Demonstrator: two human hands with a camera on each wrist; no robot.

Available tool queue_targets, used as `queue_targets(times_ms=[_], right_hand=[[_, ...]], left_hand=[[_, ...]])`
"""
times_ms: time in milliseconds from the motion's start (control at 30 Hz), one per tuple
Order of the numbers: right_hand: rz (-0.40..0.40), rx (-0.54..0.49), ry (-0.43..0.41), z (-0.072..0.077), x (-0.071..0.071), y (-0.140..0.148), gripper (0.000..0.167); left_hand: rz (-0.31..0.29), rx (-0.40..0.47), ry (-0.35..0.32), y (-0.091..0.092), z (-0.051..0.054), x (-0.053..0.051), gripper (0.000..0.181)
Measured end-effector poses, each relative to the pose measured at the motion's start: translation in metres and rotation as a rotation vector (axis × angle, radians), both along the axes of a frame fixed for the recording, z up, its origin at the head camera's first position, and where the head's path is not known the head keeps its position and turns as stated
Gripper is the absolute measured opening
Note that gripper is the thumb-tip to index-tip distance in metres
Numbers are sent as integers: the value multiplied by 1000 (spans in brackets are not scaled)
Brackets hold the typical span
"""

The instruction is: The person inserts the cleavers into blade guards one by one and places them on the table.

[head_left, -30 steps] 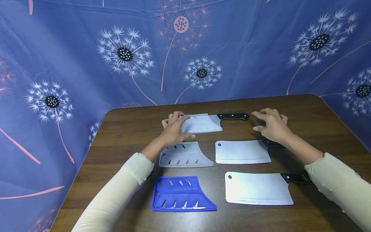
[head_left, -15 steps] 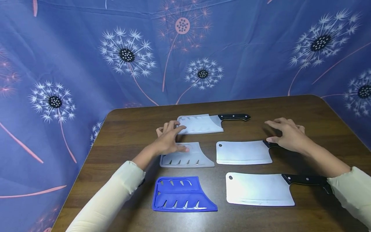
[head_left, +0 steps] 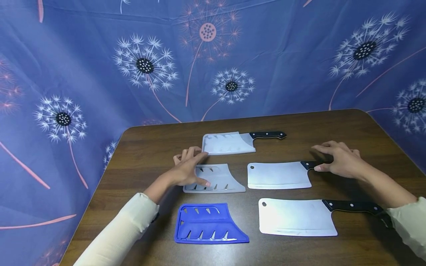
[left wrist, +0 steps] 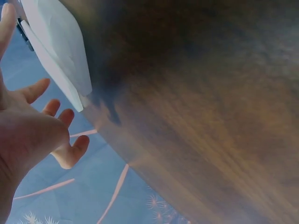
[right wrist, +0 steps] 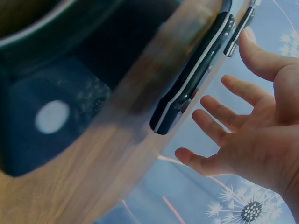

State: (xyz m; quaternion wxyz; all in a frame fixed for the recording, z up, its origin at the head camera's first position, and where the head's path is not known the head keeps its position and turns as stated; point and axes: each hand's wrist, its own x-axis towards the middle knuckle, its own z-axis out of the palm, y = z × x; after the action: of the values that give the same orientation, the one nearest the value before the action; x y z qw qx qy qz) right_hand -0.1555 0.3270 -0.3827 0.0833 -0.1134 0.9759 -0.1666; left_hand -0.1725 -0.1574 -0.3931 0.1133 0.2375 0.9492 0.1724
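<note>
My left hand (head_left: pixel 184 170) hovers over the left end of a pale grey blade sheath (head_left: pixel 221 177), fingers spread and holding nothing; the left wrist view shows a gap between the fingers and a white sheath (left wrist: pixel 63 44). Over the black handle of the middle cleaver (head_left: pixel 279 175) is my right hand (head_left: pixel 344 162), its thumb and fingers apart. In the right wrist view, the relaxed fingers stand off from a black handle (right wrist: pixel 194 77); whether the thumb touches a handle, I cannot tell. Part of the middle handle is hidden behind the hand.
At the back of the brown table (head_left: pixel 159 140) lies a third cleaver with a black handle (head_left: pixel 267 135), its blade inside a white sheath (head_left: pixel 226 144). Nearer lie a blue sheath (head_left: pixel 211 223) and a bare cleaver (head_left: pixel 296 218). A blue dandelion-print cloth (head_left: pixel 276 74) hangs behind.
The left hand has come away from the back sheathed cleaver, toward me and left, to the grey sheath. The right hand has moved right and nearer, to the middle cleaver's handle.
</note>
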Motion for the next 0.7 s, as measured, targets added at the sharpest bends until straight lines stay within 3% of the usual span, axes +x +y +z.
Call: queue_targets(times_ms=[267,700], right_hand=[[17,27,-1,-8,3,6,80],[36,-29,43,-21,8,1,68]], left_hand=[[-13,-61,-30,-3,-6,9,113],[-53,-34,-31,3,-12,15,112]])
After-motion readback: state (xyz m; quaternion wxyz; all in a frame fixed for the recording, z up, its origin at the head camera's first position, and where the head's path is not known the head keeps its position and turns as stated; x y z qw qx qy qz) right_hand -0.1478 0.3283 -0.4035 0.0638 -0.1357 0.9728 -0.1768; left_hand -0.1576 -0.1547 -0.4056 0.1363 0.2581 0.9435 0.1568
